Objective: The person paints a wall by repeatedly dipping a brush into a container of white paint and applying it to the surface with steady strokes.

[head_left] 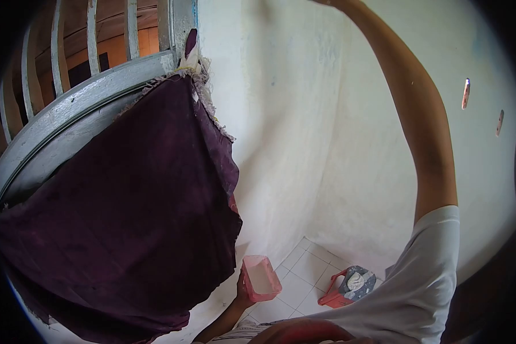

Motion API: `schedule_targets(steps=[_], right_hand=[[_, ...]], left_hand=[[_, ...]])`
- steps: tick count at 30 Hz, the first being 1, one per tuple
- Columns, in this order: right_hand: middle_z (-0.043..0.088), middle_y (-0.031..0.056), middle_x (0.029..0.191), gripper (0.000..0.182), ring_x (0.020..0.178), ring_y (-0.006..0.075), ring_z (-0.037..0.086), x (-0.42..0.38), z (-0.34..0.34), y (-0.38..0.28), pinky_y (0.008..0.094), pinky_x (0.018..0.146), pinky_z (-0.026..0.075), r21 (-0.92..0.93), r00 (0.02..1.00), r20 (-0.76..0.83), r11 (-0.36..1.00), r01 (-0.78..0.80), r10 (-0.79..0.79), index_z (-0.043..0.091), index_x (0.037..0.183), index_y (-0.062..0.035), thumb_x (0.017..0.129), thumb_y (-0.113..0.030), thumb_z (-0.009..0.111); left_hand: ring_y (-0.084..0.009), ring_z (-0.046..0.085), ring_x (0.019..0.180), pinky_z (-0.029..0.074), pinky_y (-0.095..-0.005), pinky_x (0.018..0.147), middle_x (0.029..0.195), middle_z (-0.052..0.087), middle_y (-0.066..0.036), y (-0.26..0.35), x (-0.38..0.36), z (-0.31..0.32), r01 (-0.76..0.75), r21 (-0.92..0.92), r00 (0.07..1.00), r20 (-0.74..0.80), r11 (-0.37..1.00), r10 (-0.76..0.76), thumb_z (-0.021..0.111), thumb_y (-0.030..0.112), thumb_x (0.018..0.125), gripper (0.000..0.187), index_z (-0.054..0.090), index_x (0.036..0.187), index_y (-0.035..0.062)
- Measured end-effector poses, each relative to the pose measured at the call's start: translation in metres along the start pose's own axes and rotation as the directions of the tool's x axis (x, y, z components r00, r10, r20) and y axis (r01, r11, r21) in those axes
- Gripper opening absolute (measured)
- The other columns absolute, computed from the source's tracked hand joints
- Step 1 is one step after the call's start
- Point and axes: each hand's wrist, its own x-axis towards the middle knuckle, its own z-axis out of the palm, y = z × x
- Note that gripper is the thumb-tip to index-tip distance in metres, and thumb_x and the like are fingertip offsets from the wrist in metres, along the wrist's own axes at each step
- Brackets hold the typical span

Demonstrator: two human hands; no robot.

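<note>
Left hand (242,293) had a closed grip around the translucent pink plastic tub (261,278); my right arm (418,132) reached up out of frame, so couldn't tell its grip.

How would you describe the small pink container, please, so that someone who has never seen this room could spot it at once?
Start at the big dark purple cloth hanging over the grey window rail on the left. Just past its lower right corner, above the white tiled floor, the left hand holds a translucent pink plastic container. Unlike the red basket on the floor nearby, it is paler, rectangular and held in the air.
</note>
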Motion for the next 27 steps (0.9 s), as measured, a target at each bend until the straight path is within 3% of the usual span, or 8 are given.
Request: schedule_targets(steps=[5, 9, 13, 15, 18, 19, 21, 27], right_hand=[[0.071, 0.0184, 0.080, 0.023, 0.069, 0.0300, 0.067, -0.102, 0.091, -0.021, 0.0401, 0.070, 0.053, 0.031, 0.958, 0.224, 0.984, 0.176, -0.179, 0.071, 0.108, -0.0042, 0.087, -0.013, 0.067], [0.072, 0.0186, 0.085, 0.027, 0.080, 0.0307, 0.068, -0.161, 0.105, -0.042, 0.0395, 0.080, 0.054, 0.131, 0.556, 0.795, 0.965, 0.229, -0.240, 0.075, 0.110, -0.0068, 0.086, -0.016, 0.067], [0.073, 0.0152, 0.082, 0.031, 0.079, 0.0262, 0.069, -0.073, 0.085, -0.009, 0.0387, 0.078, 0.054, 0.139, 0.731, 0.555, 0.910, 0.391, -0.398, 0.073, 0.114, -0.0059, 0.086, -0.019, 0.068], [0.074, 0.0113, 0.079, 0.031, 0.069, 0.0183, 0.069, -0.013, 0.023, -0.012, 0.0342, 0.063, 0.055, 0.065, 0.866, 0.461, 0.980, 0.186, -0.195, 0.074, 0.115, -0.0076, 0.087, -0.018, 0.065], [0.072, 0.0079, 0.074, 0.027, 0.056, 0.0144, 0.060, 0.063, -0.009, 0.036, 0.0308, 0.053, 0.049, -0.093, 0.954, -0.026, 0.951, 0.296, -0.299, 0.076, 0.112, -0.0136, 0.087, -0.022, 0.068], [0.075, 0.0186, 0.098, 0.031, 0.085, 0.0276, 0.071, 0.063, -0.035, 0.014, 0.0390, 0.078, 0.056, -0.109, 0.998, -0.061, 0.994, 0.003, -0.010, 0.072, 0.119, -0.0071, 0.091, -0.019, 0.064], [0.075, 0.0169, 0.099, 0.030, 0.088, 0.0249, 0.070, 0.074, -0.041, 0.016, 0.0378, 0.080, 0.055, 0.053, 0.965, -0.239, 0.994, -0.094, 0.104, 0.071, 0.122, -0.0071, 0.095, -0.018, 0.063], [0.074, 0.0147, 0.094, 0.029, 0.084, 0.0219, 0.068, 0.087, -0.013, 0.032, 0.0373, 0.078, 0.054, 0.096, 0.976, -0.186, 0.991, -0.095, 0.112, 0.072, 0.121, -0.0064, 0.096, -0.019, 0.063]], left_hand=[[-0.0295, 0.055, 0.129, 0.044, -0.0534, 0.109, 0.139, 0.055, -0.010, -0.005, 0.001, -0.011, 0.007, -0.034, 1.000, -0.005, 0.999, -0.007, 0.037, 0.068, 0.098, 0.075, 0.040, 0.151, 0.0148], [-0.0296, 0.054, 0.129, 0.044, -0.0536, 0.109, 0.139, 0.054, -0.010, -0.009, 0.004, -0.013, 0.007, -0.026, 1.000, 0.006, 1.000, -0.006, 0.038, 0.068, 0.098, 0.075, 0.040, 0.151, 0.0149], [-0.0296, 0.054, 0.130, 0.043, -0.0537, 0.109, 0.140, 0.054, -0.010, -0.013, 0.012, -0.017, 0.026, -0.029, 0.999, 0.030, 0.999, -0.025, 0.038, 0.068, 0.098, 0.075, 0.040, 0.151, 0.0150], [-0.0296, 0.054, 0.130, 0.043, -0.0538, 0.109, 0.140, 0.054, -0.010, -0.014, 0.017, -0.019, 0.026, -0.029, 0.999, 0.039, 0.999, -0.025, 0.038, 0.068, 0.098, 0.075, 0.040, 0.151, 0.0151], [-0.0297, 0.054, 0.130, 0.043, -0.0539, 0.109, 0.140, 0.054, -0.010, -0.017, 0.022, -0.019, 0.035, -0.034, 0.998, 0.046, 0.999, -0.033, 0.038, 0.068, 0.098, 0.074, 0.040, 0.151, 0.0152], [-0.0297, 0.054, 0.130, 0.043, -0.0539, 0.109, 0.140, 0.054, -0.010, -0.016, 0.023, -0.017, 0.036, -0.037, 0.998, 0.050, 0.999, -0.034, 0.038, 0.068, 0.098, 0.074, 0.040, 0.151, 0.0153], [-0.0297, 0.054, 0.130, 0.043, -0.0540, 0.109, 0.140, 0.054, -0.010, -0.017, 0.023, -0.016, 0.040, -0.038, 0.998, 0.054, 0.998, -0.038, 0.039, 0.068, 0.098, 0.074, 0.040, 0.151, 0.0153], [-0.0298, 0.054, 0.130, 0.043, -0.0542, 0.110, 0.140, 0.054, -0.010, -0.014, 0.025, -0.015, 0.037, -0.043, 0.998, 0.057, 0.998, -0.034, 0.039, 0.067, 0.098, 0.074, 0.040, 0.150, 0.0156]])
